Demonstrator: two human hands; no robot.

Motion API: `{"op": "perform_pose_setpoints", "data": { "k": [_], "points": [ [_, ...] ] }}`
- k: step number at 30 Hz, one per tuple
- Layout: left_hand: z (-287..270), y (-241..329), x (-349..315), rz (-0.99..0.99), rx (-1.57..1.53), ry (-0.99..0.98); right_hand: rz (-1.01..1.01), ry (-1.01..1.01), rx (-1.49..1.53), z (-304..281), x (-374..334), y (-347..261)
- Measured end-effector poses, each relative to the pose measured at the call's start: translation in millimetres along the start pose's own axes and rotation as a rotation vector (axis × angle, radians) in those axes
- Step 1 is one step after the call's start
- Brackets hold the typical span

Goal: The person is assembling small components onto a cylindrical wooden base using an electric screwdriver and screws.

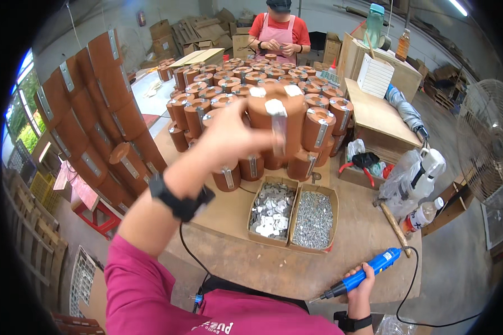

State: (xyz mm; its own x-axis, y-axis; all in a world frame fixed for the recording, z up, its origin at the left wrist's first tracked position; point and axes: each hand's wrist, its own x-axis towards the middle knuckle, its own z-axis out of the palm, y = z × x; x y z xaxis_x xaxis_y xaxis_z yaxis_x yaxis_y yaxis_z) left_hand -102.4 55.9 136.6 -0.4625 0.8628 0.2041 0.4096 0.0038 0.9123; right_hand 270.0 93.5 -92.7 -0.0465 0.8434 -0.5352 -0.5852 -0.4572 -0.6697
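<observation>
Our left hand is clamped round a brown cylinder, which sits just in front of the stacked cylinders, past the two small boxes. Prob a one-handed grip bc our right hand is busy: it's closed round a blue electric screwdriver, low over the near table edge, bit angled down-left, cord trailing off right. So hands well apart, both full.

Boxes of metal plates and screws sit side by side mid-table, prob so we can reach either quickly. Stack's at the back, we guess to free up workspace.

Hard to make out tho: the held cylinder's blurred, esp. the strip down its side, and our fingers cover part of it. Can't tell if its base touches anything. Lower rows of the stack are mostly hidden behind the front ones. Co-worker opposite has hands close together, but whatever's in them is too small to ID.
</observation>
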Motion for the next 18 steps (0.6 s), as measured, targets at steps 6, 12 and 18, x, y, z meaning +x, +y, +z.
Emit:
{"op": "perform_pose_setpoints", "data": {
  "k": [6,12,18],
  "points": [
    [-47.9,2.5,110.4,-0.166,0.285,0.283,0.021,-0.031,-0.016,-4.0,2.2,2.9],
    [-22.1,-23.7,193.5,-0.273,0.306,0.331,0.081,0.054,-0.025,-8.6,3.6,-0.4],
    [-12.9,-77.1,253.3,-0.148,0.48,0.504,0.101,0.1,-0.089,1.8,-3.0,-3.8]
  ]
}}
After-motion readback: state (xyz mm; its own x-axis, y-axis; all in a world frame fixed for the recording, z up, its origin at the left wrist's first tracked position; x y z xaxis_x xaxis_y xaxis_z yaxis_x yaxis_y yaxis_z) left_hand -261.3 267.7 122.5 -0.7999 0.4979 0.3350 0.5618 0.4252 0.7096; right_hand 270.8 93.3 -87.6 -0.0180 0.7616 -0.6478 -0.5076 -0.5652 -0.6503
